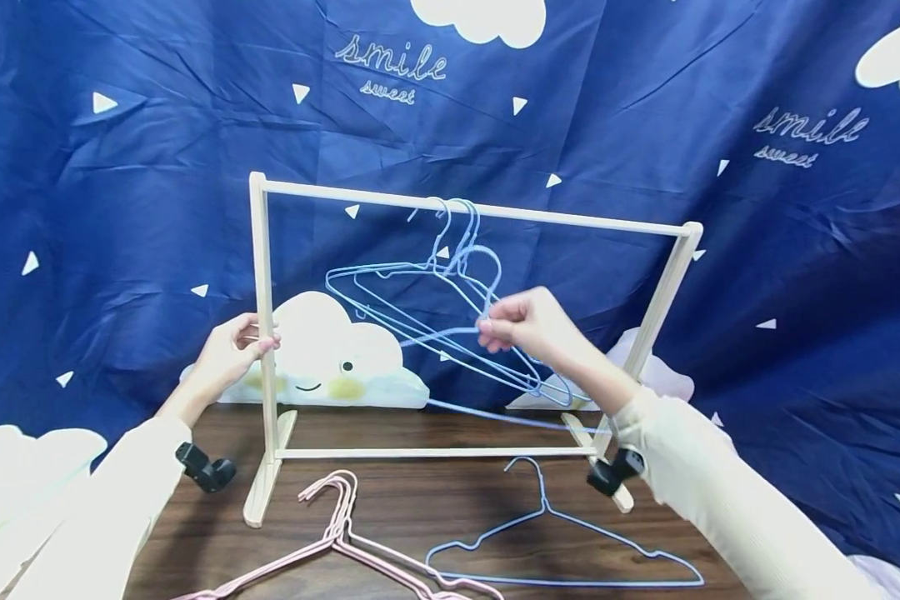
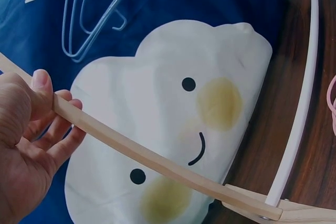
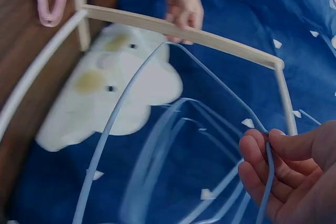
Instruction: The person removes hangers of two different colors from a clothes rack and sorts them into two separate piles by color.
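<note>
My left hand (image 1: 228, 350) grips the left post (image 1: 264, 275) of a pale wooden clothes rack, thumb on one side and fingers behind, as the left wrist view also shows. With my right hand (image 1: 528, 329) I pinch a blue clothes hanger (image 3: 116, 114) at the neck, just below its hook. This hanger is in front of the rack, its hook upward and below the top rail (image 1: 570, 218). Behind it, several blue hangers (image 1: 386, 315) hang by their hooks from the middle of that rail. In the head view they overlap the held one.
Another blue hanger (image 1: 570, 582) lies on the dark wooden table (image 1: 435, 492) in front of the rack. Several pink hangers (image 1: 337, 533) lie stacked to its left. The rack has a lower bar (image 1: 435, 453) and wooden feet. A blue cloud-print curtain (image 1: 195, 125) hangs behind.
</note>
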Demonstrator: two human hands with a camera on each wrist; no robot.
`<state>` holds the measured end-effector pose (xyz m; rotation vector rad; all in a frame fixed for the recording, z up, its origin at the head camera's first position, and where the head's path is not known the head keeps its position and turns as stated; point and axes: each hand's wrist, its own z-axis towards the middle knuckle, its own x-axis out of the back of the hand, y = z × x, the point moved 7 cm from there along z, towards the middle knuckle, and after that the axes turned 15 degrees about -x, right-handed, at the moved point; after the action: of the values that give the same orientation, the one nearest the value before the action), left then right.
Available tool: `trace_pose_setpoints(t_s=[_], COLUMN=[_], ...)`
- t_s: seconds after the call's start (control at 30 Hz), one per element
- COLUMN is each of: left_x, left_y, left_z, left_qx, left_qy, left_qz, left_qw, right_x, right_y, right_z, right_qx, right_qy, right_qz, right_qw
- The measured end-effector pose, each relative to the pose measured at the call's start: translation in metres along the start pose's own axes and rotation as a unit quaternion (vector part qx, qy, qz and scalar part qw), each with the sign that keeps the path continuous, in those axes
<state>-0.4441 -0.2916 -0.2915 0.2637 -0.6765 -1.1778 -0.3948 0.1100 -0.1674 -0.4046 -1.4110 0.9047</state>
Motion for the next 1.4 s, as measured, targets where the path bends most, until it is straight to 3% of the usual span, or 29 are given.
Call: trace_pose_setpoints(t_s=[0.07,0.23,0.4,0.53,0.77,1.13,1.4], left_x=[0.001,0.002,-0.001,-0.001,0.000,-0.001,-0.001], left_y=[0.000,-0.002,-0.001,0.000,-0.002,-0.003,-0.002], left_z=[-0.001,-0.001,0.000,0.000,-0.001,0.000,0.000], left_qx=[0.001,0.000,-0.003,0.002,0.010,0.000,0.001], left_qy=[0.001,0.002,0.000,-0.003,-0.005,-0.001,-0.001], left_qz=[-0.003,-0.018,-0.029,-0.023,-0.013,-0.032,-0.033], left_qw=[1.0000,0.9998,0.9996,0.9997,0.9999,0.9995,0.9995], right_x=[-0.008,-0.026,-0.035,-0.042,-0.060,-0.087,-0.072], right_y=[0.016,0.057,0.089,0.110,0.139,0.185,0.234], right_z=[-0.009,-0.027,-0.038,-0.046,-0.057,-0.061,-0.049], right_qx=[0.007,-0.007,-0.058,-0.100,-0.144,-0.192,-0.234], right_qy=[-0.007,-0.048,-0.088,-0.123,-0.153,-0.202,-0.192], right_qz=[-0.025,-0.026,0.028,0.089,0.123,0.125,0.127], right_qw=[0.9996,0.9985,0.9941,0.9834,0.9699,0.9523,0.9445])
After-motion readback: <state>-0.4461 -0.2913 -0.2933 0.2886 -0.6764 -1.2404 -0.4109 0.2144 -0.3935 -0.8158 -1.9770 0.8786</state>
